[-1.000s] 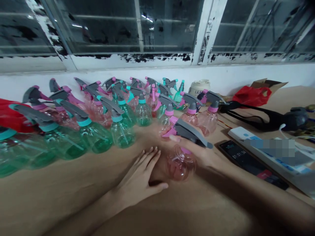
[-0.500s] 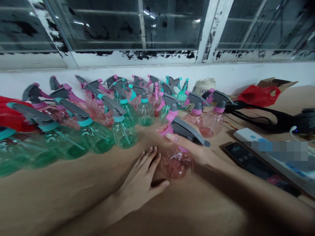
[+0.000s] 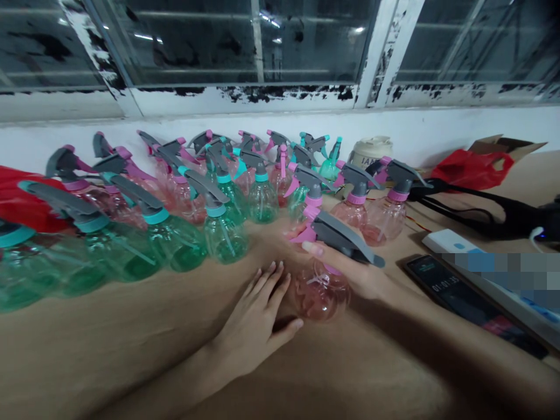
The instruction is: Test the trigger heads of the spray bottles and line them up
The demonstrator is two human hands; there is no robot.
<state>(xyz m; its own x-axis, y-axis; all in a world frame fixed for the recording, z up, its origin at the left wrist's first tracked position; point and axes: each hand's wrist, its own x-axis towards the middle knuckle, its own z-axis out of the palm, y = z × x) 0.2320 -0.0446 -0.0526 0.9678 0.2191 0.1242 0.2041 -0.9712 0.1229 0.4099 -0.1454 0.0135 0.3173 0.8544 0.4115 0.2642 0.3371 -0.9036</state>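
My right hand (image 3: 350, 265) is wrapped around the neck and trigger of a pink spray bottle (image 3: 321, 294) with a grey and pink head. The clear pink body rests on the table, with a thin tube showing inside it. Part of the grip is hidden behind the spray head. My left hand (image 3: 258, 315) lies flat on the table just left of that bottle, fingers spread and holding nothing. A green spray bottle (image 3: 225, 239) with a teal collar stands beyond my left fingertips.
Several green and pink spray bottles crowd the left and back of the table (image 3: 144, 344). Right of my arm lie a phone (image 3: 464, 303) and a white power strip (image 3: 446, 242). Farther back are a black strap (image 3: 485, 213), a red bag (image 3: 470, 166) and a white tub (image 3: 371, 150).
The whole view has shifted slightly, so things appear a little farther right. Both hands keep their places, the right one still around the pink spray bottle.
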